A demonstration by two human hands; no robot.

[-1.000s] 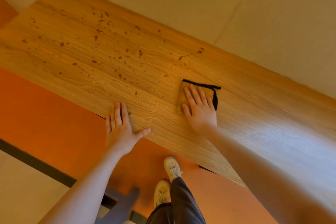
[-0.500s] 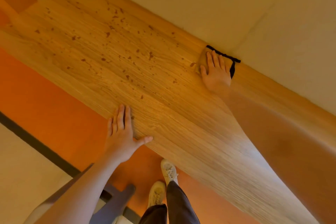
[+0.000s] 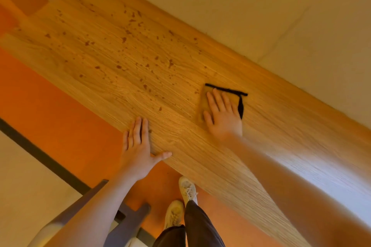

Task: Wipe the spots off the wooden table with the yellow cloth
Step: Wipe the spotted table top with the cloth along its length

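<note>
Two hands: both lie flat on the wooden worktop (image 3: 200,166).
Right hand (image 3: 223,119): fingers (image 3: 218,99) straight and slightly spread, pressing the cloth (image 3: 202,104) down.
Cloth: yellow with black edging, right of the middle of the worktop; no writing readable.
Left hand (image 3: 138,149): fingers together, thumb out, at the near edge.
Spots (image 3: 140,54): scattered brown marks across the left and far part of the worktop.
Shoes (image 3: 187,189): pale, on the orange floor (image 3: 60,122).
</note>
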